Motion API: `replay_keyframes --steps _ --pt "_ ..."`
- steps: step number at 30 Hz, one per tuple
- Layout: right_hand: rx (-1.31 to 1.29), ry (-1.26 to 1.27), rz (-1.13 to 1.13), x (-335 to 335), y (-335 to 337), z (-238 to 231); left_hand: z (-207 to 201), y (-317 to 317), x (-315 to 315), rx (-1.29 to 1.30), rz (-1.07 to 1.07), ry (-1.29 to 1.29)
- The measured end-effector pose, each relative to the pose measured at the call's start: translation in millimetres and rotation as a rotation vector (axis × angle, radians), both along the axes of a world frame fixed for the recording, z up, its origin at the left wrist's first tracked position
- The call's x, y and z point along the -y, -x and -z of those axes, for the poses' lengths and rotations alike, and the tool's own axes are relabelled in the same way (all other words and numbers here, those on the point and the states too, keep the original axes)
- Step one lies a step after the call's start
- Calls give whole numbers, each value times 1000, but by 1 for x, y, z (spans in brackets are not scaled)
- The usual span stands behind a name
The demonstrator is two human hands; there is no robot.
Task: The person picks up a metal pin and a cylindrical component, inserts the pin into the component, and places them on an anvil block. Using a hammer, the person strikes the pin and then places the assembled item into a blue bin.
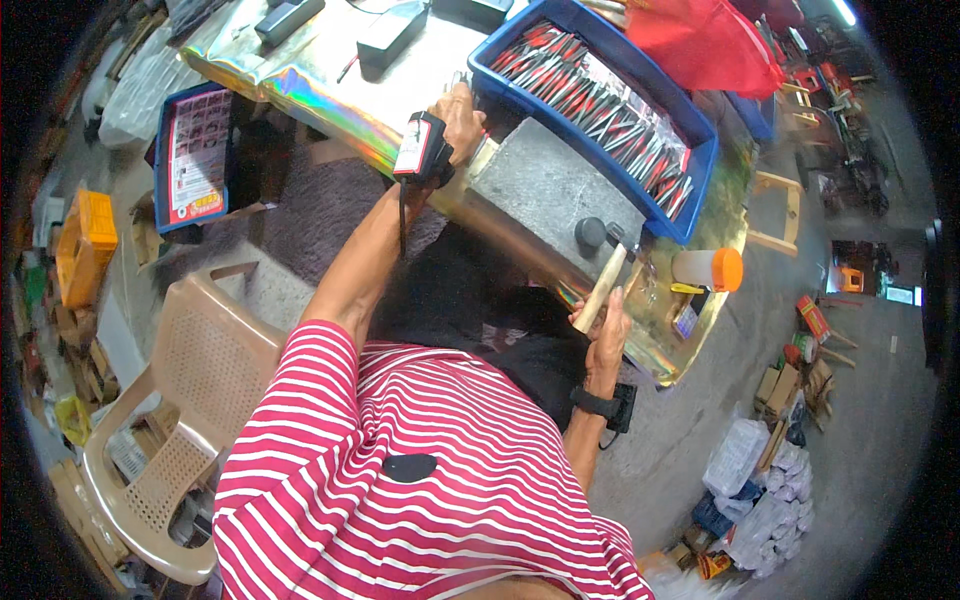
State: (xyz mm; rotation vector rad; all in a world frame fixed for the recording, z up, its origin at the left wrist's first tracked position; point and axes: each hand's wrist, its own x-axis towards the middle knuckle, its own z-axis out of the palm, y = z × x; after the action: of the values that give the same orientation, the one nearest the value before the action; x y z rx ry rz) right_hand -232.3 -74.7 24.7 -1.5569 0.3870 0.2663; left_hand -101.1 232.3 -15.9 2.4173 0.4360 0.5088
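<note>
My left hand (462, 122) is closed at the bench's near edge, beside the left end of a grey metal slab (555, 175). Small metallic and red bits show around its fingers, but what it holds is too small to name. My right hand (605, 328) is closed round the pale wooden handle of a hammer (602, 288), at the slab's near right corner. The handle slants up and away toward dark parts at its top. A black round piece (590, 234) sits on the slab beside it. Behind the slab stands a blue bin (692, 228) full of slim red, black and silver pieces.
An orange-capped clear bottle (708, 268) lies at the bench's right end. Black boxes (392, 35) sit at the back left, and red cloth (700, 45) behind the bin. A beige plastic chair (205, 350) stands left; bags and cardboard (770, 490) lie on the floor right.
</note>
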Motion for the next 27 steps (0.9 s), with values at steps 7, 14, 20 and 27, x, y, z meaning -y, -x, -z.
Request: replay_keyframes --steps 7,14,20,27 --pt "77 -105 102 19 7 2 -3 -2 1 -99 -1 -127" --pt "135 24 214 67 1 23 34 -34 -23 -60 130 -61" --pt "189 145 421 93 -20 46 -16 -3 -22 -162 120 334" --pt "287 473 369 115 -40 61 -4 2 -36 -96 232 811"
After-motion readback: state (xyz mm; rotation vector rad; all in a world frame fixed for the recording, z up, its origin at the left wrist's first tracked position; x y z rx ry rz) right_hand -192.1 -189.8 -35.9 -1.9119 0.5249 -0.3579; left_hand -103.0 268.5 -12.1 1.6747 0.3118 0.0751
